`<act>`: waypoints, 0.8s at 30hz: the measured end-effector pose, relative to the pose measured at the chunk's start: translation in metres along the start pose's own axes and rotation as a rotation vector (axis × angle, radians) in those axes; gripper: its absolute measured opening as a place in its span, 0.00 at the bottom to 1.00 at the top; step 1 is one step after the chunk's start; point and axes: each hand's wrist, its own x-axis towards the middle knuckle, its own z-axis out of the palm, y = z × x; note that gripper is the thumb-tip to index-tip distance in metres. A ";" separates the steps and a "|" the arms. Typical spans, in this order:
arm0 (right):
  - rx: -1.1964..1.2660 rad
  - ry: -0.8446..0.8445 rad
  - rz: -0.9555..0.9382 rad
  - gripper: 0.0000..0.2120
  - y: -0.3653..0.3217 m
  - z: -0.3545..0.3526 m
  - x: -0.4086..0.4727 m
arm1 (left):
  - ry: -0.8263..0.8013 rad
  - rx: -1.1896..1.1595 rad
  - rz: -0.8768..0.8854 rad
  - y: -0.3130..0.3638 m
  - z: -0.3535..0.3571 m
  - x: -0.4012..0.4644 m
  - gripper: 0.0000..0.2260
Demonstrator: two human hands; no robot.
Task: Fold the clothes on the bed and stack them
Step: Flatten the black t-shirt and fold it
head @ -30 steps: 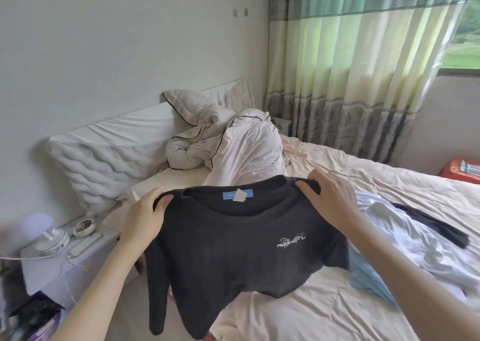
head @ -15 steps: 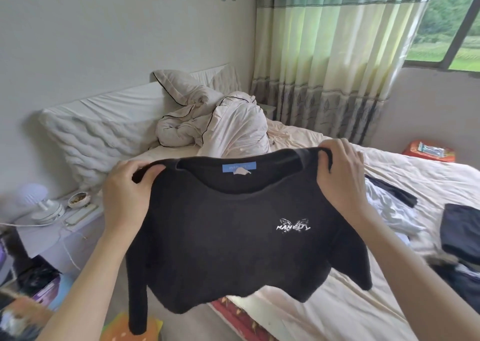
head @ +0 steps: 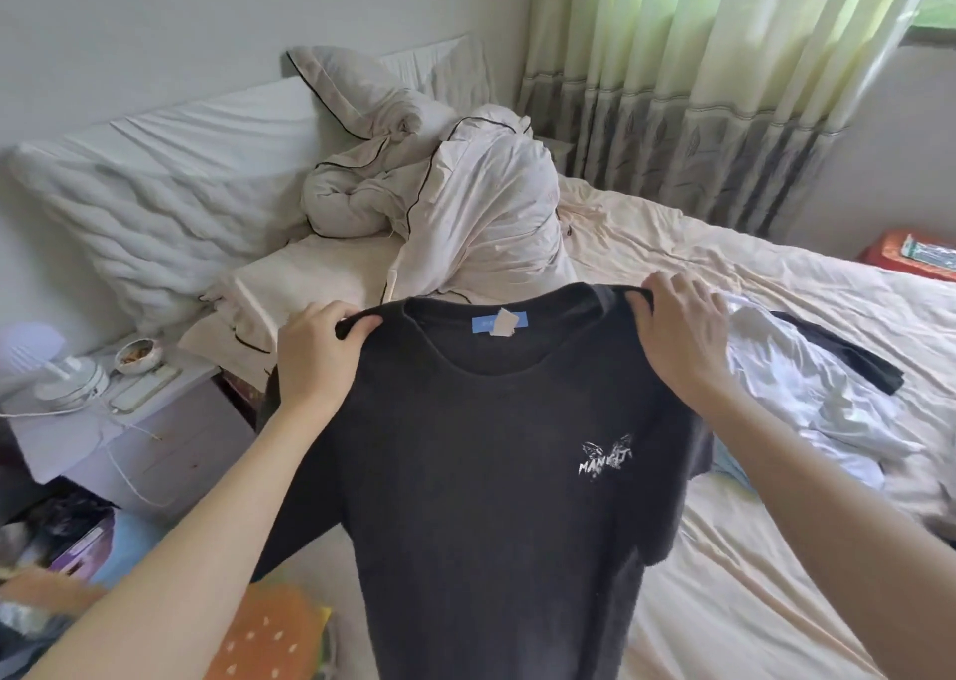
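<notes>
A black T-shirt (head: 481, 483) with a white chest logo and a blue neck label hangs in the air in front of me, its front facing me. My left hand (head: 315, 353) grips its left shoulder and my right hand (head: 677, 332) grips its right shoulder. The shirt's hem runs out of the bottom of the view. Behind it, on the cream bed sheet (head: 750, 576), lies a heap of loose clothes: a white garment (head: 807, 394), a dark piece (head: 848, 358) and some light blue cloth (head: 729, 467).
A bunched white duvet (head: 465, 198) and pillows (head: 155, 198) fill the head of the bed. A nightstand (head: 129, 420) with a small fan, bowl and remote stands at left. Clutter covers the floor at lower left. Curtains (head: 698, 84) hang beyond the bed.
The shirt has come down lower and closer over the bed's edge, still held at both shoulders. My view has turned left and down, so the folded dark clothes at right have left the frame.
</notes>
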 end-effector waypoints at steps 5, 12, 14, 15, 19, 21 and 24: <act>-0.105 -0.151 -0.015 0.15 -0.003 0.130 0.075 | -0.109 0.071 -0.071 -0.058 0.107 0.080 0.10; -0.105 -0.325 -0.008 0.14 0.013 0.326 0.147 | -0.352 0.104 -0.266 -0.153 0.277 0.155 0.12; -0.088 -0.360 0.001 0.14 0.021 0.374 0.159 | -0.369 0.113 -0.282 -0.177 0.323 0.168 0.12; -0.083 -0.382 0.007 0.14 0.025 0.397 0.164 | -0.370 0.126 -0.272 -0.187 0.344 0.174 0.12; -0.064 -0.447 0.037 0.14 0.034 0.482 0.174 | -0.347 0.229 -0.189 -0.227 0.422 0.192 0.12; -0.065 -0.466 0.065 0.14 0.037 0.522 0.174 | -0.335 0.285 -0.142 -0.249 0.456 0.193 0.12; -0.087 -0.502 0.099 0.15 0.043 0.579 0.157 | -0.352 0.378 -0.133 -0.282 0.502 0.178 0.13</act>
